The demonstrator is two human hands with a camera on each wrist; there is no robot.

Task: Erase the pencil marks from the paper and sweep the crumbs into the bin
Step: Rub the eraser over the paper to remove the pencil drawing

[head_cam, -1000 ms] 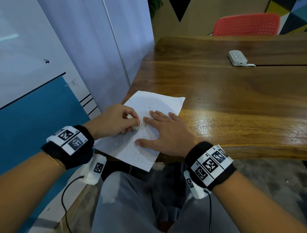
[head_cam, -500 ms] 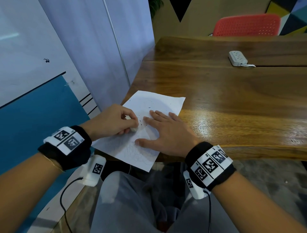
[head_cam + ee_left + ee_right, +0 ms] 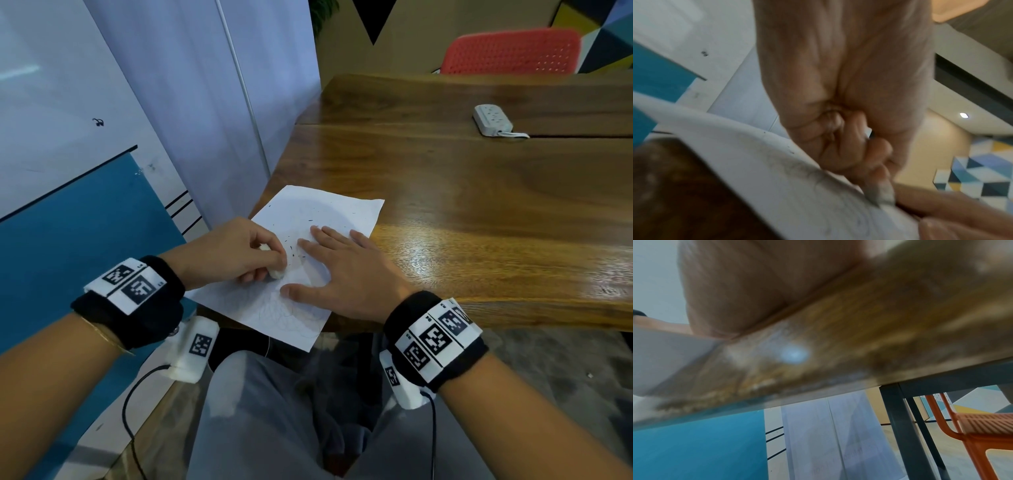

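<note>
White and slightly creased, the rectangular sheet of paper (image 3: 318, 219) lies at the centre of the head view, on the near left corner of the glossy brown wooden table (image 3: 479, 205), with its lower corner hanging past the table's edge. Faint grey pencil scribbles (image 3: 287, 315) cover the lower part of the sheet, and small dark eraser crumbs (image 3: 294, 246) are scattered across its middle and upper part.

Your left hand (image 3: 233, 253) sits left of centre with its fingers curled, pinching a small white eraser (image 3: 276, 273) whose tip touches the paper. In the left wrist view, the same grey-smudged eraser (image 3: 879, 193) shows low and right of centre, pressed onto the sheet between your fingertips (image 3: 875, 155), though the picture is blurred.

Your right hand (image 3: 346, 274) lies flat on the paper just right of the eraser, fingers straight and slightly spread, thumb stretched out towards the lower left. The right wrist view shows only the heel of that hand on the table edge, so you cannot tell the fingers from there.

Towards the upper right of the head view, a white power strip (image 3: 491, 120) rests on the table, well apart from the paper, and a red perforated plastic chair (image 3: 510, 51) stands behind the table's far side.
</note>
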